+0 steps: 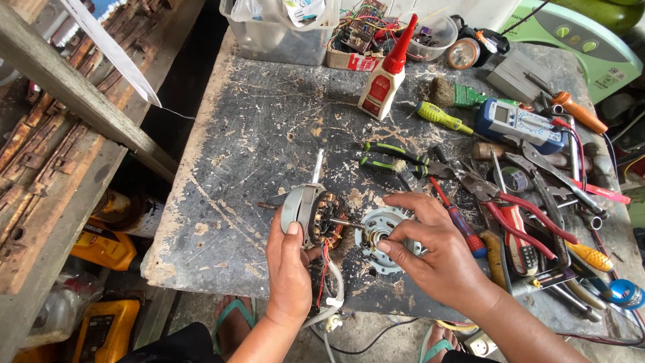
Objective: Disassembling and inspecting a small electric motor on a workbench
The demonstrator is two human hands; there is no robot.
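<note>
My left hand (290, 265) grips a small fan motor (310, 214) with copper windings, its steel shaft pointing up and away from me. Red and white wires (327, 282) hang from the motor toward the bench's front edge. My right hand (430, 250) pinches the centre of a round grey metal end cover (381, 236) that lies flat on the worn black bench (269, 134). A thin shaft with a spring (341, 224) runs between the motor and the cover.
Right of my hands lie pliers (393, 160), red-handled cutters (531, 215), screwdrivers (460, 225) and a blue multimeter (519, 123). A red-capped glue bottle (384, 81), a clear plastic tub (279, 33) and a box of wired parts (359, 40) stand at the back. Yellow containers (104, 245) sit below, left.
</note>
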